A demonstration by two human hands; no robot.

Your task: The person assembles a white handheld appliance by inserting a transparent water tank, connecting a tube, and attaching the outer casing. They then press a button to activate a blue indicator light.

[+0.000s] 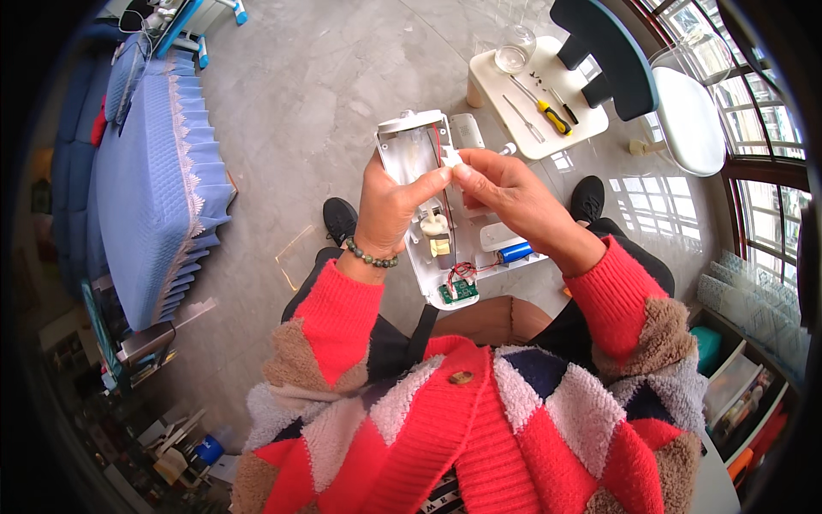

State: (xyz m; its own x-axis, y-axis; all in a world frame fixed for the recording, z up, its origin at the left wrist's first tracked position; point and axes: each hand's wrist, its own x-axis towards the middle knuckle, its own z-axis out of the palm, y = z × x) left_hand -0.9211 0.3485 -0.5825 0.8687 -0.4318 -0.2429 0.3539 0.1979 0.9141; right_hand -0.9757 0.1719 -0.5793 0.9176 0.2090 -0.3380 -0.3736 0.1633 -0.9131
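Pinching a small white part [450,158] over an open white casing [425,272], the right hand [511,190] seems to use its fingertips because the piece is so slight. We see the left hand [387,204] with its thumb beside that part; its fingers are hidden, so we cannot tell what they grasp. The casing sits between the spread legs, probably for easy reach, its green circuit board [459,292] and blue battery [515,252] exposed. Beyond, a cream stool [552,58] bears a yellow-and-black screwdriver [555,118], perhaps keeping tools off the floor.
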